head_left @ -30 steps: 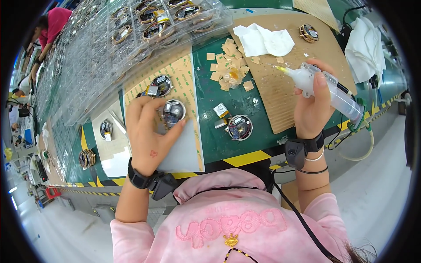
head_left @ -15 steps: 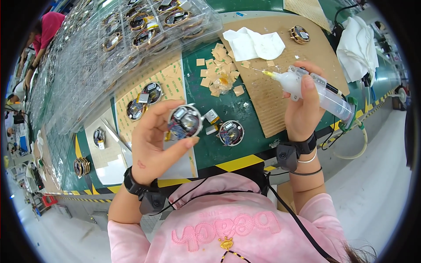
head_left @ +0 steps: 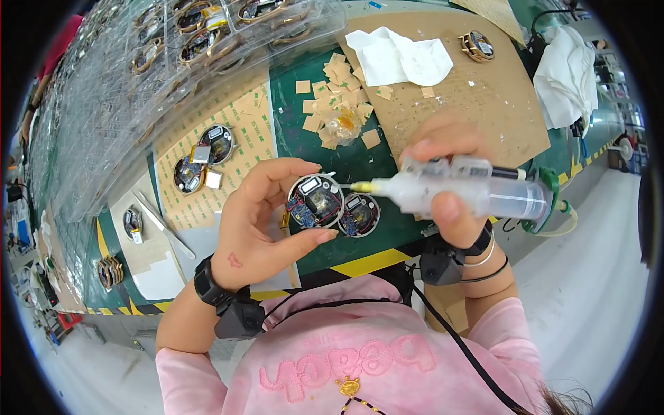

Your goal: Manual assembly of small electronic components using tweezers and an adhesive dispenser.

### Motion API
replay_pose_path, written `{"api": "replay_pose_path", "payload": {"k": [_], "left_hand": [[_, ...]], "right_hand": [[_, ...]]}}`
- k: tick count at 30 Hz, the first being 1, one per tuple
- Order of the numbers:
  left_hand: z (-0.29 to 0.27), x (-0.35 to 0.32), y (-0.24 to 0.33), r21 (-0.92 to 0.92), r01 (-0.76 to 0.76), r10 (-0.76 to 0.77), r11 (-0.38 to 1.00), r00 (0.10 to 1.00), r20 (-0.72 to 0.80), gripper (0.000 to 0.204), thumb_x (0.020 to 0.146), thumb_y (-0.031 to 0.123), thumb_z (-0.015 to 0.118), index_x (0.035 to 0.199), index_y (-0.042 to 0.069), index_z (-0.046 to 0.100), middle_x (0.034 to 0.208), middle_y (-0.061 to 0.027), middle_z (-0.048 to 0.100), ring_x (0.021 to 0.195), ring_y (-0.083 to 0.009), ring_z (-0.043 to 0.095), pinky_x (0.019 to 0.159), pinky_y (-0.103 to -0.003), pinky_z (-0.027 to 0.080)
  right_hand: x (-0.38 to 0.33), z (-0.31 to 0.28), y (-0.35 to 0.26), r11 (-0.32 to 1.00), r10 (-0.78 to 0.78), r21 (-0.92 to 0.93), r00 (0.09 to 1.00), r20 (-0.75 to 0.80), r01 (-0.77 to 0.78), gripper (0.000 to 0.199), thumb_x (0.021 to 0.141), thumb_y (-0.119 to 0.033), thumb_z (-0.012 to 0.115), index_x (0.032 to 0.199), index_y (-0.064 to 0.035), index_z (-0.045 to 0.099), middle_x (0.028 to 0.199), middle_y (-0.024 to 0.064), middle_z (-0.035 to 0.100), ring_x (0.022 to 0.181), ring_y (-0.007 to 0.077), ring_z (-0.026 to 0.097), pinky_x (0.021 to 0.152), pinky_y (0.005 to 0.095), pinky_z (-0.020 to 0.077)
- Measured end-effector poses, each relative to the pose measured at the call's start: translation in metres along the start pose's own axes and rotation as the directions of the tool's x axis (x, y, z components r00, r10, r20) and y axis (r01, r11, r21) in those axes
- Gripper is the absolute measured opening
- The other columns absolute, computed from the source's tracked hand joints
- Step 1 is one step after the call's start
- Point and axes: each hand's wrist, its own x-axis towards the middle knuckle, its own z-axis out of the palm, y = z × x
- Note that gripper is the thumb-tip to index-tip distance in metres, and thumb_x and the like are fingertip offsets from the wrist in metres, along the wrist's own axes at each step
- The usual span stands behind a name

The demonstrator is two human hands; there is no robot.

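Observation:
My left hand (head_left: 250, 232) grips a round silver-rimmed watch case (head_left: 315, 202) by its edge, thumb below and fingers above. The open side, with a blue circuit board and wires, faces up. In my right hand (head_left: 451, 216), slightly blurred, is a clear dispensing syringe (head_left: 508, 199) with a hose at its back end. Its yellow nozzle (head_left: 364, 187) points left, the tip close to the right rim of the held case; whether it touches I cannot tell. A second open watch case (head_left: 360, 216) lies on the green mat just below the nozzle.
Small tan adhesive squares (head_left: 339, 90) are heaped ahead. Cardboard (head_left: 484, 97) at right bears a white cloth (head_left: 404, 59) and gold cases (head_left: 477, 45). Clear trays (head_left: 173, 76) of cases stand far left. More open cases (head_left: 216, 144) rest on adhesive sheet, near tweezers (head_left: 166, 228).
My right hand has swung the syringe left and down, bringing its nozzle beside the held case. My left hand has shifted slightly right with the case, tilting it.

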Motion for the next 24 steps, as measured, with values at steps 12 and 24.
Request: {"api": "replay_pose_path", "payload": {"k": [12, 24], "left_hand": [[-0.007, 0.001, -0.004, 0.057, -0.152, 0.143, 0.987, 0.981, 0.134, 0.061, 0.068, -0.01, 0.075, 0.122, -0.003, 0.047, 0.118, -0.0112, 0.056, 0.11, -0.0175, 0.056, 0.095, -0.031, 0.043], [-0.008, -0.002, -0.009, 0.063, -0.145, 0.135, 0.987, 0.981, 0.14, 0.062, 0.065, -0.01, 0.075, 0.121, -0.002, 0.048, 0.122, -0.0135, 0.054, 0.115, -0.0206, 0.053, 0.1, -0.034, 0.04]], "right_hand": [[0.011, 0.012, -0.004, 0.982, -0.078, -0.151, 0.971, 0.228, 0.114, 0.034, 0.074, -0.033, 0.073, 0.092, -0.0056, 0.062, 0.085, 0.0105, 0.061, 0.068, 0.0179, 0.057, 0.056, 0.0266, 0.0452], [0.008, 0.016, -0.002, 0.992, -0.084, -0.078, 0.97, 0.229, 0.104, 0.032, 0.071, -0.021, 0.074, 0.096, -0.0042, 0.065, 0.085, 0.0107, 0.062, 0.069, 0.0178, 0.059, 0.057, 0.0268, 0.0462]]}}
